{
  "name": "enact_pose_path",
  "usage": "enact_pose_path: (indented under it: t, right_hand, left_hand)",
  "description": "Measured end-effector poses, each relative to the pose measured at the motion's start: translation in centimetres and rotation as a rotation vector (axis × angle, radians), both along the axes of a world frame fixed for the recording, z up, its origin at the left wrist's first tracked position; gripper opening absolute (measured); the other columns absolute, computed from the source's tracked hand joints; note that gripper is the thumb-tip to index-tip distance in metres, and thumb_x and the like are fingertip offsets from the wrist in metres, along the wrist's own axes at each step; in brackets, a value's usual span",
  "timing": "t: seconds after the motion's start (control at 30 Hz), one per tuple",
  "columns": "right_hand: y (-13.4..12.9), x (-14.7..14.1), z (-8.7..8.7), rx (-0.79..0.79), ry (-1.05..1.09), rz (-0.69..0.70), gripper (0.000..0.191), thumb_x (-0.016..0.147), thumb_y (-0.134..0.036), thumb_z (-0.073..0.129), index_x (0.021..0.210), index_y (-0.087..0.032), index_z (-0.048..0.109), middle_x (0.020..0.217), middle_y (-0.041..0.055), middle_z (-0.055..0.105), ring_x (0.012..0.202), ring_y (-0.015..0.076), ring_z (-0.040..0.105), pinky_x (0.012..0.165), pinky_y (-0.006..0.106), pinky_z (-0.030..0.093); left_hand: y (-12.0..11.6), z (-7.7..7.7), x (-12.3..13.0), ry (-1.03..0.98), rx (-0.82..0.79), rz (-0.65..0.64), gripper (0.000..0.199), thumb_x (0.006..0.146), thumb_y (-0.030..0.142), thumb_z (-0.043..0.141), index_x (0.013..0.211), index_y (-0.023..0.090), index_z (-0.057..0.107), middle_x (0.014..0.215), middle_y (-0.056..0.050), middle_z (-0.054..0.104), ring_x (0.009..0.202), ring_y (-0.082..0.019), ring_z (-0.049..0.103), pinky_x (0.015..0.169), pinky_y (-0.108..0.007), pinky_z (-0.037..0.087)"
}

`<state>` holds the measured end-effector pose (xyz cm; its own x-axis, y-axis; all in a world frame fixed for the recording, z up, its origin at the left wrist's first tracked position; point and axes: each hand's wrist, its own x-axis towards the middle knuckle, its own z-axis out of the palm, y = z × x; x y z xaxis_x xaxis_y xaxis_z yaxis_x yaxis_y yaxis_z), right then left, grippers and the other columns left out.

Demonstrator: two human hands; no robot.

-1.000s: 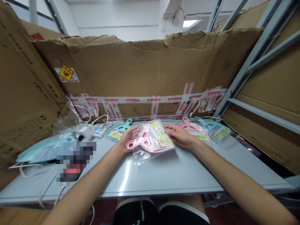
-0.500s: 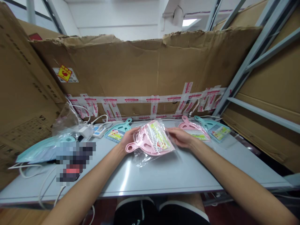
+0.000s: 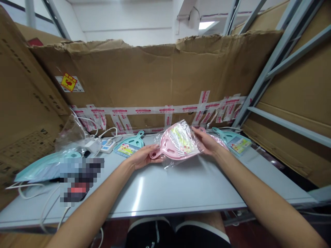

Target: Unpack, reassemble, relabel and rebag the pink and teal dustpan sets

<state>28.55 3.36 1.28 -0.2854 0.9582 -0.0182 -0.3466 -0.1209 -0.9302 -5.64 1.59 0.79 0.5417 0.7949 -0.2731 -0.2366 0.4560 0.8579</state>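
Between my hands, above the table, is a pink dustpan and brush set [image 3: 172,144] in a clear plastic bag with a printed card. My left hand [image 3: 144,156] grips it at the handle end, its thumb above and fingers beneath. At the opposite side my right hand [image 3: 207,142] holds the wide edge and the bag. Behind the right hand lies another pink dustpan set [image 3: 219,140], partly hidden. Beside that one is a teal dustpan set [image 3: 234,142]. A second teal dustpan set [image 3: 130,144] rests on the table beyond my left hand.
On the grey table [image 3: 168,193], the left side has a bagged teal item [image 3: 46,167], a power strip [image 3: 107,146], white cables and a blurred dark object [image 3: 81,181]. A tall taped cardboard sheet [image 3: 144,79] closes the back. Metal shelving [image 3: 269,72] stands right.
The pink dustpan set has moved right and a little away from me, with both hands. My left hand now shows at its handle. The view has shifted slightly.
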Motion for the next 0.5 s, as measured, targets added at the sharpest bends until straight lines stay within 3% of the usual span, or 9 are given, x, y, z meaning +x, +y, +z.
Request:
enact_pose_path:
  t: [0.13,0.3,0.5]
  right_hand:
    - [0.1,0.9,0.3,0.012,0.007,-0.045,0.037,0.098,-0.060,0.080,0.106,-0.025,0.074,0.104,0.0108,0.087,0.101,0.0324,0.083,0.088,0.047,0.070]
    - [0.5,1.9,0.4,-0.065,0.057,-0.111,0.027,0.100,-0.047,0.084,0.103,-0.022,0.074,0.100,0.0085,0.087,0.076,0.0213,0.079,0.071,0.034,0.070]
    - [0.7,2.4,0.5,-0.040,0.017,-0.094,0.029,0.102,-0.049,0.082,0.103,-0.020,0.079,0.106,0.0128,0.087,0.078,0.0199,0.080,0.064,0.029,0.069]
  left_hand:
    - [0.0,0.2,-0.2,0.010,0.030,-0.010,0.037,0.094,0.023,0.091,0.127,0.009,0.080,0.118,-0.022,0.084,0.106,-0.030,0.085,0.095,-0.037,0.072]
    - [0.2,0.4,-0.6,0.051,0.070,-0.033,0.042,0.095,0.019,0.089,0.134,0.009,0.081,0.122,-0.023,0.084,0.107,-0.028,0.086,0.094,-0.032,0.072]
    - [0.4,0.8,-1.3,0.101,0.123,-0.056,0.033,0.094,0.021,0.091,0.122,0.007,0.085,0.115,-0.022,0.086,0.102,-0.027,0.086,0.092,-0.030,0.072]
